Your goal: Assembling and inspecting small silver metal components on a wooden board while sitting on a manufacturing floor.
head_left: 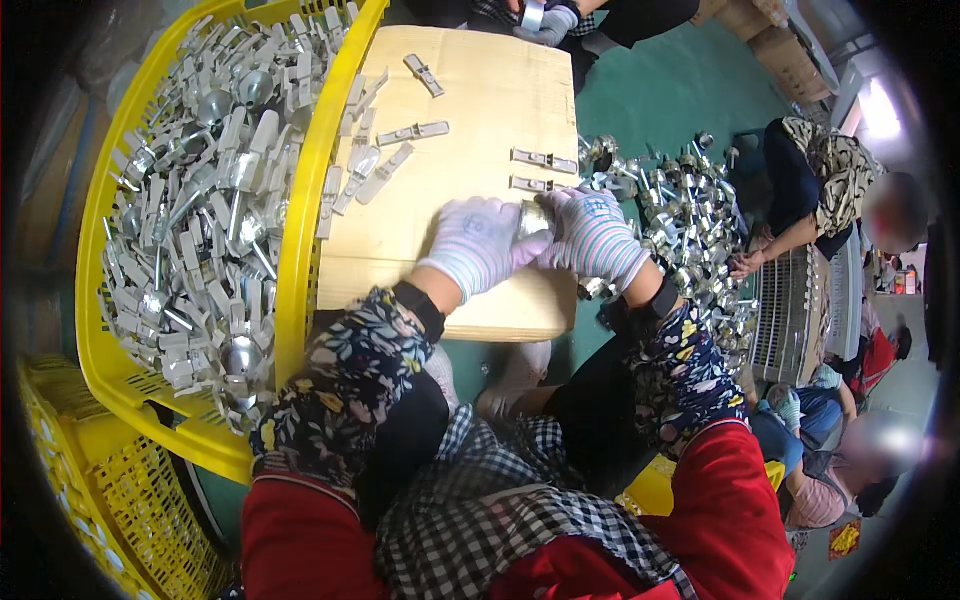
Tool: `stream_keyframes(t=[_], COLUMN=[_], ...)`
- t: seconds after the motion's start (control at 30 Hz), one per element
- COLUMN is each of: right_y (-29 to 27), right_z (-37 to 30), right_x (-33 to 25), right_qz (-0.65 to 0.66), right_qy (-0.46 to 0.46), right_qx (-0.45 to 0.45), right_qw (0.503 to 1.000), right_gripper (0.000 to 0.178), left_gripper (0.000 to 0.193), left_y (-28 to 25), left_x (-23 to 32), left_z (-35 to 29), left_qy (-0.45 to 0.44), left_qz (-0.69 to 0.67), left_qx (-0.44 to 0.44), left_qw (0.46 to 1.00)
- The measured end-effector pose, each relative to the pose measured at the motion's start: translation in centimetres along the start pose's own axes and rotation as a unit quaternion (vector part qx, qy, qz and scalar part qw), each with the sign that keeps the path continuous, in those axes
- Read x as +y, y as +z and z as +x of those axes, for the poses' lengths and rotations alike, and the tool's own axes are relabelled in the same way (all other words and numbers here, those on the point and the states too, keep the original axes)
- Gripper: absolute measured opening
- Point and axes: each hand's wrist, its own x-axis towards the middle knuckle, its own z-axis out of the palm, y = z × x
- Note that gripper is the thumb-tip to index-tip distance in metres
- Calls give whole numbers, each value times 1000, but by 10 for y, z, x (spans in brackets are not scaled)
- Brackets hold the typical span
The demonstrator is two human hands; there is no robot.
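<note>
Both my hands wear pale knitted gloves with striped cuffs and meet over the near right part of a cardboard-coloured board (470, 110). Between them is a shiny rounded metal part (534, 220). My left hand (478, 240) closes on it from the left, thumb stretched toward the other hand. From the right, my right hand (594, 235) is curled against the same part, its fingertips partly hidden. Just beyond lie two grey clip-like pieces (543, 160). More grey pieces (413, 132) are scattered over the board's left and far parts.
A yellow plastic basket (300, 200) heaped with grey and metal parts stands against the board's left side. Many metal parts (680, 210) are piled on the green floor (650, 95) at right. Co-workers sit at far and right, one reaching a hand (748, 262) toward the pile.
</note>
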Motion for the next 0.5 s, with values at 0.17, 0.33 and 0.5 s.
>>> stream_keyframes(t=[0.17,0.33,0.5], right_y=[-17,-7,-10], right_z=[22,9,32], right_x=[17,-11,-9], right_qz=[120,-171,-188], right_qy=[3,-34,14], right_qx=[-153,86,12], right_qw=[981,981,982], right_gripper=[65,58,50], left_gripper=[39,39,69], left_y=[-16,-28,-22], left_x=[-10,-21,-24], left_z=[21,42,65], left_qy=[121,50,-100], left_qz=[52,1,-127], left_qx=[-43,-70,-116], left_qw=[990,996,980])
